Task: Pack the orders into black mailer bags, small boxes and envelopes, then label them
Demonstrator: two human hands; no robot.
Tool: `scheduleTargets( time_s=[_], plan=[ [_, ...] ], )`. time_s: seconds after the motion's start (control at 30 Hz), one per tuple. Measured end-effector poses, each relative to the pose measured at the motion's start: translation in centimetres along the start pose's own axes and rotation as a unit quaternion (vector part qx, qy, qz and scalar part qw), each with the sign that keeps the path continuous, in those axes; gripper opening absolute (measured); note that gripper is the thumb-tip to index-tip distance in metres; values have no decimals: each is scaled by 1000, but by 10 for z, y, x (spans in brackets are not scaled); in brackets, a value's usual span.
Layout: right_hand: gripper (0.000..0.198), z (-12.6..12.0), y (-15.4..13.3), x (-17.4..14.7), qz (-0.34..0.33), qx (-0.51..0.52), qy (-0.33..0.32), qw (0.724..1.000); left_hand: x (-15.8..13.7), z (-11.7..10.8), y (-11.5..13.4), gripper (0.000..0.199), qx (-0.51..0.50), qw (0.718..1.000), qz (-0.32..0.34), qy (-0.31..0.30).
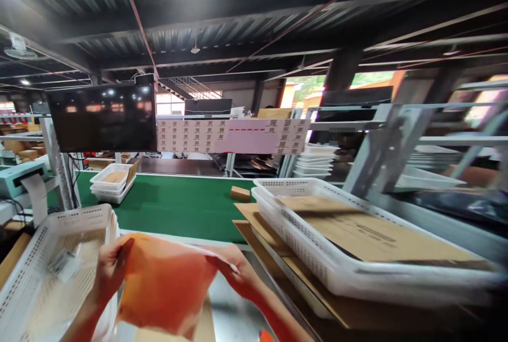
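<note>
An orange mailer bag (166,284) hangs between my two hands, blurred by motion. My left hand (111,265) is closed on its upper left corner. At the upper right corner, my right hand (234,268) pinches the edge, where a thin white strip shows along the top. Beneath the bag lie a metal worktop (234,307) and a piece of brown cardboard, partly hidden. Close to my left hand stands a stack of white perforated baskets (105,220) with a small clear plastic packet (65,265) in the top one.
To the right, a large white basket (301,241) holds flat cardboard (381,228), with more cardboard sheets under it. Beyond the worktop runs a green conveyor belt (178,204) carrying small white baskets (113,188) and a brown box (240,194). A dark monitor (103,119) and code sheets (186,135) face me.
</note>
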State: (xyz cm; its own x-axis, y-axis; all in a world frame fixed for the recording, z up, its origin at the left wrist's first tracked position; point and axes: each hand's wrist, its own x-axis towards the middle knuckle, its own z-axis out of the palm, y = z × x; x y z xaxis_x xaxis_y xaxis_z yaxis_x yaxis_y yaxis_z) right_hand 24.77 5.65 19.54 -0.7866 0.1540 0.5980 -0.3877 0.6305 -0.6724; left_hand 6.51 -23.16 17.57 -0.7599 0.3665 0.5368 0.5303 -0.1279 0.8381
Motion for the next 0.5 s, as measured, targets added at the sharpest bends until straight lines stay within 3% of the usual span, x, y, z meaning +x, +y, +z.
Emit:
scheduleTargets(
  time_s=[0.1, 0.2, 0.37, 0.43, 0.5],
  plan=[
    [35, -15, 1, 4, -72, 19, -61, 995, 0, -21, 4, 37, 58, 995, 62, -49],
    [28, -30, -10, 10, -84, 49, -108, 989, 0, -38, 9, 26, 81, 985, 112, -103],
    [31, -41, -25, 14, -52, 58, -127, 989, 1, -58, 35, 29, 67, 964, 79, -246],
    [31, -39, -24, 14, -51, 58, -129, 989, 4, -55, 48, 30, 16, 961, 65, -270],
    [31, -34, -22, 14, -64, 54, -150, 985, 7, -37, 59, 45, 10, 957, 25, -289]
  ],
)
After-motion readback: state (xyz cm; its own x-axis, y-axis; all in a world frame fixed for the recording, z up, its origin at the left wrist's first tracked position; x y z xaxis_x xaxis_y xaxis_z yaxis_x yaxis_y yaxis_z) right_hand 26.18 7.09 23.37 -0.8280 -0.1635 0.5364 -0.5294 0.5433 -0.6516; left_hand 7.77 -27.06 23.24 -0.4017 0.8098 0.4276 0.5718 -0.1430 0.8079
